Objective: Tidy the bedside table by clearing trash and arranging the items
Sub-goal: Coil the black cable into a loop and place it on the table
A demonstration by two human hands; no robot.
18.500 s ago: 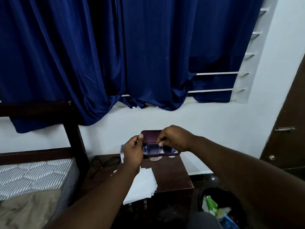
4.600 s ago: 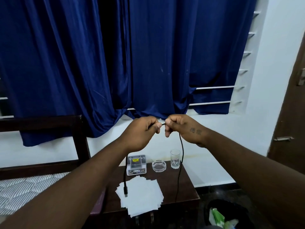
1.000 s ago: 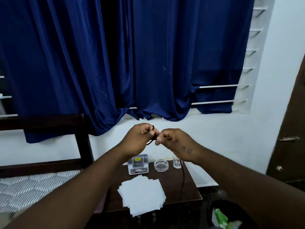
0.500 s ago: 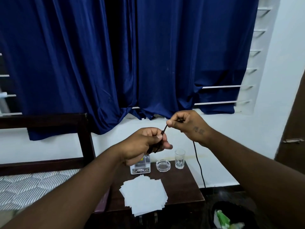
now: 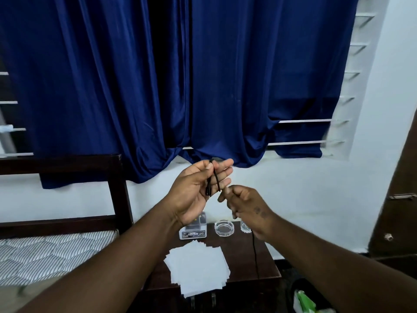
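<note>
A thin black cable (image 5: 216, 177) is folded into a short loop across the palm of my left hand (image 5: 198, 188), pinned by the thumb with the fingers spread. My right hand (image 5: 243, 202) is closed on the same cable just below and to the right; the free length hangs down past the wrist over the table's right side (image 5: 255, 251). Below my hands stands the dark wooden bedside table (image 5: 246, 256). On it lie a stack of white papers (image 5: 198, 269), a small clear box (image 5: 193, 230), a glass ashtray (image 5: 224, 227) and a drinking glass (image 5: 244, 228), partly hidden by my right wrist.
A bed with a striped mattress (image 5: 52, 251) and dark headboard (image 5: 67, 163) is to the left. Blue curtains (image 5: 180, 75) hang behind. A black bin (image 5: 302, 297) with green and white trash sits on the floor at lower right, near a brown door (image 5: 399, 199).
My left hand has risen and opened its fingers, with the cable folded over the palm. My right hand has dropped from above to below the left hand, still gripping the cable.
</note>
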